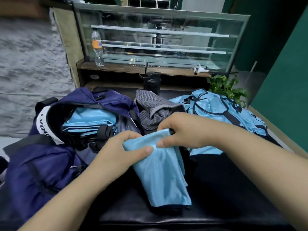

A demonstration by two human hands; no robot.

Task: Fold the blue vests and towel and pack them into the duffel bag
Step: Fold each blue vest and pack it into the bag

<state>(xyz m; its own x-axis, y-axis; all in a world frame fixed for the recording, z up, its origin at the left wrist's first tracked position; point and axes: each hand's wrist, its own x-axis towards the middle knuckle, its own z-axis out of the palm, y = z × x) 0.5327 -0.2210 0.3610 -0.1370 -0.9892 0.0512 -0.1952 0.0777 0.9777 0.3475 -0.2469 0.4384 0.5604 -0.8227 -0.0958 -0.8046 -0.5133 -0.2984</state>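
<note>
— What is the folded vest point(162, 174) made of?
— Thin cloth, light blue, smooth with a satin sheen. The loose vests point(215, 109) look the same, edged in a darker matt binding.
— And the duffel bag point(41, 164)?
— Navy woven fabric, a faint nylon-like sheen, with matt black straps and a white printed band.
— The towel point(155, 110)?
— Grey cloth, ribbed and rough-looking, quite matt.
— The tabletop point(225, 189)?
— Black, smooth, softly glossy, like leather or vinyl; which of them I cannot tell.
— Behind it?
— A display case point(166, 39) of clear glass with pale metal-looking frames, on a dark wood-grain ledge. The water bottle point(98, 47) is clear crinkled plastic with an orange label.
</note>
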